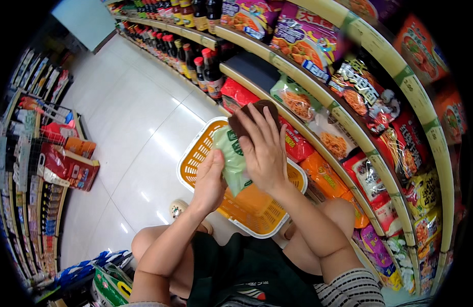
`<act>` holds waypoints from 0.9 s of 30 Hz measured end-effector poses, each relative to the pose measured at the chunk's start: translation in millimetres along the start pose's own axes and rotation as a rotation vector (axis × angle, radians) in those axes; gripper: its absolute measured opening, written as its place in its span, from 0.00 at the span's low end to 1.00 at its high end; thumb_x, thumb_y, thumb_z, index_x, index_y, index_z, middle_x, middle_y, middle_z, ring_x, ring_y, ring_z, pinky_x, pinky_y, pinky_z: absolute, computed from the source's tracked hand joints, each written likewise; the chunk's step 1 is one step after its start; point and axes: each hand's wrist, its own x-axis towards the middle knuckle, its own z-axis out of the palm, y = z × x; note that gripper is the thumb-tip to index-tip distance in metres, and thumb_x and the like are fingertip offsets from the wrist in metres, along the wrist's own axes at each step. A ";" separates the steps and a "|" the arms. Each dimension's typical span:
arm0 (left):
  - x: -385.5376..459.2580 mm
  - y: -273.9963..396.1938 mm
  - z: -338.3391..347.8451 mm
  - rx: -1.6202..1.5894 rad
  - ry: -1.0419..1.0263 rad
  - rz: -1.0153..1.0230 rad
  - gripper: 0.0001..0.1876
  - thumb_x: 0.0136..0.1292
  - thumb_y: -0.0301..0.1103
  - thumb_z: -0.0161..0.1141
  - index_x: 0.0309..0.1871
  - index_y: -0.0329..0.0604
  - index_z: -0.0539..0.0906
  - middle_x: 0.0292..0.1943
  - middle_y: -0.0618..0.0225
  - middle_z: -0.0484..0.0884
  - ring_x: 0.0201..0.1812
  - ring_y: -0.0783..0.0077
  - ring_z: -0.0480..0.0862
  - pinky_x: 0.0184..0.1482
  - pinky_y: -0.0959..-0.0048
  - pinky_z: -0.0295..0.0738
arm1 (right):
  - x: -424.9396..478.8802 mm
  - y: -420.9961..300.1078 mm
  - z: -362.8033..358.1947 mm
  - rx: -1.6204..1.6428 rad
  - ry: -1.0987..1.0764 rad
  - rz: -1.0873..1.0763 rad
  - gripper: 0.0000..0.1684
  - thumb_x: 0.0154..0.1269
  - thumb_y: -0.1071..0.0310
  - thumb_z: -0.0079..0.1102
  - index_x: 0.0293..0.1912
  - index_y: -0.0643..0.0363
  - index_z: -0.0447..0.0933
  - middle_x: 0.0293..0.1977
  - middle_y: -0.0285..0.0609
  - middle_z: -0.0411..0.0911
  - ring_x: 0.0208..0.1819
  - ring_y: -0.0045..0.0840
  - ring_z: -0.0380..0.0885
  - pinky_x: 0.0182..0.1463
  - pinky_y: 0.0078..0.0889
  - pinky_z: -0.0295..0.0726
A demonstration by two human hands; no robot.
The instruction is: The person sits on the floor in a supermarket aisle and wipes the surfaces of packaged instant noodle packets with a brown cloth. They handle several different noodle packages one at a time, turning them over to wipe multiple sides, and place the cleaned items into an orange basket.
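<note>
My left hand (210, 180) grips a light green plastic packet (234, 153) by its left side. My right hand (264, 153) lies over a dark brown cloth (255, 115), fingers spread along it, at the packet's upper right side. Part of the packet is hidden behind this hand. Directly below both hands is a yellow plastic basket (190, 157) with a white rim, between my knees. Something orange shows at the basket's bottom; whether it is a packet or the basket itself I cannot tell.
Curved-looking shelves to the right hold instant noodle packets (298, 42), with green noodle packets (296, 98) near my hands. Sauce bottles (211, 73) line the farther shelves. Across the tiled floor (133, 115), a red carton (67, 167) juts from the left shelving. A green bag (109, 286) is at lower left.
</note>
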 end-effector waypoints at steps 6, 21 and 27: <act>-5.4 13.6 -3.9 0.043 0.104 -0.005 0.25 0.77 0.46 0.40 0.65 0.34 0.66 0.59 0.58 0.74 0.58 0.66 0.76 0.62 0.66 0.72 | 8.2 44.2 -8.3 0.433 0.087 0.343 0.18 0.73 0.65 0.48 0.57 0.59 0.74 0.54 0.54 0.76 0.55 0.41 0.77 0.56 0.34 0.74; -0.4 -8.2 -5.9 0.126 0.164 0.133 0.25 0.76 0.39 0.42 0.70 0.38 0.60 0.66 0.59 0.67 0.65 0.66 0.70 0.65 0.68 0.68 | -16.2 -18.1 3.2 -0.008 -0.119 -0.225 0.27 0.67 0.46 0.50 0.63 0.38 0.72 0.71 0.39 0.58 0.73 0.45 0.51 0.68 0.78 0.35; -5.0 3.1 -4.7 0.159 0.130 0.174 0.22 0.78 0.43 0.42 0.62 0.33 0.71 0.52 0.66 0.78 0.50 0.78 0.76 0.54 0.78 0.70 | -10.2 6.2 6.2 0.145 0.107 -0.033 0.27 0.69 0.55 0.52 0.66 0.47 0.67 0.69 0.49 0.58 0.69 0.51 0.58 0.67 0.60 0.57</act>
